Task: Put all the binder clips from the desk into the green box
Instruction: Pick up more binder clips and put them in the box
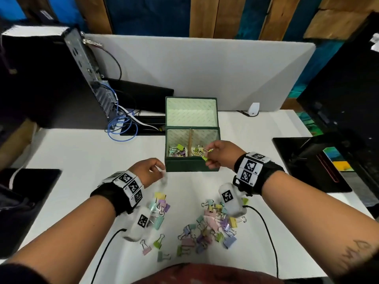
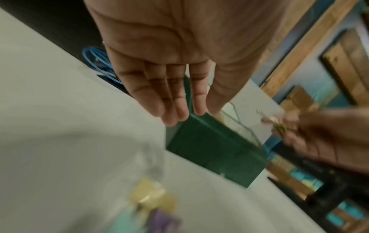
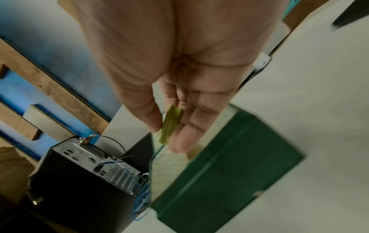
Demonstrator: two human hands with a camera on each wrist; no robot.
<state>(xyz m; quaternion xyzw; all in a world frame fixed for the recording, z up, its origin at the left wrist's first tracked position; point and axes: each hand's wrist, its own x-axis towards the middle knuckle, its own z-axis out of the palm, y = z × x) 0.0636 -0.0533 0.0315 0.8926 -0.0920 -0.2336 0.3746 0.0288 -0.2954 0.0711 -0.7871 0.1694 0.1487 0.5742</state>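
Two hands over the white tabletop [image 1: 86, 152]. Right hand [image 1: 220, 153] at the near rim of the green box [image 1: 191, 163], its grip closed on a lime binder clip [image 3: 171, 124], pinched between thumb and fingers. Left hand [image 1: 148, 171] hovers just left of the box, grip wide, fingers straight, holding nothing. Box lid stands open; some clips already lie in both compartments. Loose pastel binder clips [image 1: 207, 228] scattered on the tabletop near the person, well short of the box
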